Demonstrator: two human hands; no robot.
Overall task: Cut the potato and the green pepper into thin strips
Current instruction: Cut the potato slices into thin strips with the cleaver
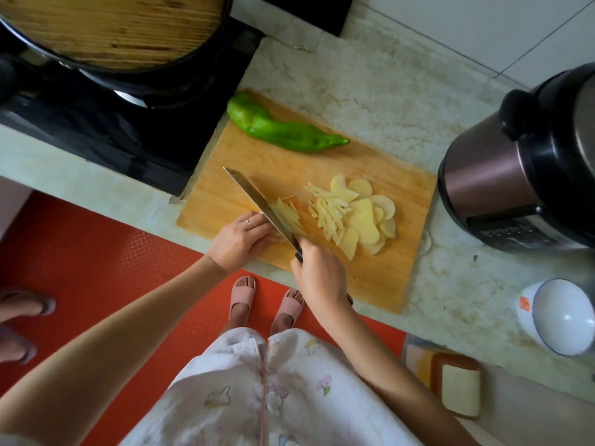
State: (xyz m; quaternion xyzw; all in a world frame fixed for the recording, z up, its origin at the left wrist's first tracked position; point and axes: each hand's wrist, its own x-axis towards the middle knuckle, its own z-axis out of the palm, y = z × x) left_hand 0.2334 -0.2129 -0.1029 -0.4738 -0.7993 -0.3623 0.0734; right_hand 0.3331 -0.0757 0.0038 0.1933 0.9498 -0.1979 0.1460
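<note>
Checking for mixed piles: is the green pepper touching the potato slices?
Apart. The head view shows a band of bare cutting board between the green pepper and the potato slices.

We look down on a pale marble counter [370, 91] under white wall tiles [483, 27], a black stove [96, 133] at its left, and a red textured floor mat [96, 259] below.

Pale marbled countertop [370, 91], kinda stained. A wooden cutting board [370, 284] sits at its front edge, with a black gas hob [128, 140] just left of it, an electric pressure cooker [521, 175] to the right, a white bowl [560, 317] nearer the front, and one stray potato slice [425, 243] beside the board's right edge
</note>
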